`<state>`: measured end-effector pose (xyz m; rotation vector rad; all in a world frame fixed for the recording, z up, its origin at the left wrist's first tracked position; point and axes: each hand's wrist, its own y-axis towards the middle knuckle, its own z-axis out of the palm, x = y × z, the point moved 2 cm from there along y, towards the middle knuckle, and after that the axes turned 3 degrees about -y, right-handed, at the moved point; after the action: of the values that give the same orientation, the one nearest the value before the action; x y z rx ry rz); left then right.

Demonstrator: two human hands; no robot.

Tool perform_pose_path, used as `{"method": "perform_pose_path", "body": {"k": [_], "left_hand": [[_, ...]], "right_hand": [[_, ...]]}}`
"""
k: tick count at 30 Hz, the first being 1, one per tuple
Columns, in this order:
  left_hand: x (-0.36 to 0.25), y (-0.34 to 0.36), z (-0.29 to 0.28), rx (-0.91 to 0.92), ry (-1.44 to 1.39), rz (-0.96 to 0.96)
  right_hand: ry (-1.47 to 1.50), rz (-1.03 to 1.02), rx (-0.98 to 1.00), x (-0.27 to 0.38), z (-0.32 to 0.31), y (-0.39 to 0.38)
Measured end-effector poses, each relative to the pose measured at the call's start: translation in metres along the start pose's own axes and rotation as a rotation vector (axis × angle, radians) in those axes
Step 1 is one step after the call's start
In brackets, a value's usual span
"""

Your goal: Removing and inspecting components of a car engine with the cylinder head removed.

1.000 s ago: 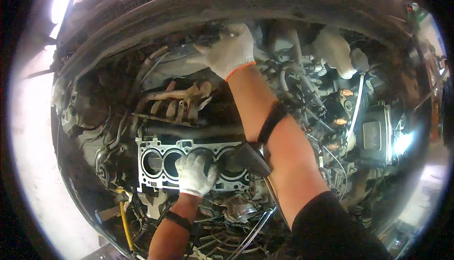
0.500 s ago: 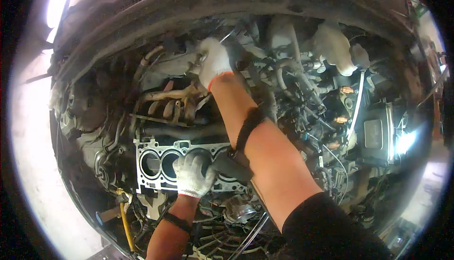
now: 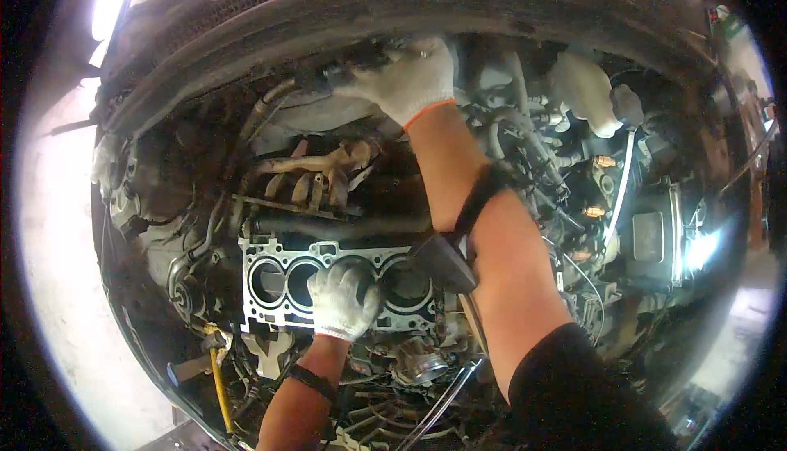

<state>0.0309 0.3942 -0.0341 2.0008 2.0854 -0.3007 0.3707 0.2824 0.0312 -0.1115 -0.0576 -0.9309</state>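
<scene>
My left hand (image 3: 346,302), in a whitish knit glove, rests on the silver engine block (image 3: 261,316), its fingers lying over the deck beside a middle cylinder bore. No tool shows in it. Round bores (image 3: 266,282) are visible on both sides of the hand. My right hand (image 3: 414,82), in a white glove with an orange cuff, reaches to the far side of the engine bay, among dark parts below the rear edge. One part of it points left; the other fingertips are blurred or hidden. Whether it grips anything cannot be made out.
A rusty exhaust manifold (image 3: 316,168) lies beyond the block. Hoses and wiring, with copper-coloured ignition parts (image 3: 594,211), fill the right side near a black box (image 3: 650,234) and a bright lamp (image 3: 701,248). A yellow-handled tool (image 3: 220,381) stands at the near left.
My right hand has moved right and slightly farther away, uncovering more of the manifold and the right-hand bore. My left hand stays on the block; the view has shifted slightly.
</scene>
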Motion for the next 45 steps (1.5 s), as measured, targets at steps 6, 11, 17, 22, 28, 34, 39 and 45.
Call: {"method": "perform_pose_path", "body": {"k": [6, 11, 17, 22, 28, 34, 39, 45], "left_hand": [[0.005, -0.002, 0.0, -0.022, -0.034, 0.023], [-0.002, 0.001, -0.006, -0.068, 0.013, 0.036], [-0.007, 0.004, -0.004, -0.029, 0.003, 0.038], [-0.005, 0.005, -0.003, -0.022, 0.007, 0.031], [-0.006, 0.005, 0.0, -0.014, -0.016, 0.012], [0.01, -0.004, 0.008, -0.002, 0.021, 0.077], [0.01, -0.004, 0.01, 0.094, 0.028, 0.041], [0.015, -0.003, 0.023, 0.055, -0.332, -0.157]], "right_hand": [[0.008, 0.014, 0.016, -0.016, -0.004, 0.005], [-0.02, 0.061, -0.042, -0.034, 0.017, -0.008], [-0.111, -0.044, -0.246, -0.026, 0.028, -0.002], [-0.074, -0.008, -0.08, -0.006, 0.012, 0.005], [-0.006, -0.011, -0.101, -0.012, 0.013, 0.005], [0.044, -0.141, -0.173, -0.03, 0.009, 0.024], [0.014, -0.159, -0.279, -0.035, -0.001, 0.031], [-0.16, -0.218, -0.379, -0.038, -0.025, 0.042]]}}
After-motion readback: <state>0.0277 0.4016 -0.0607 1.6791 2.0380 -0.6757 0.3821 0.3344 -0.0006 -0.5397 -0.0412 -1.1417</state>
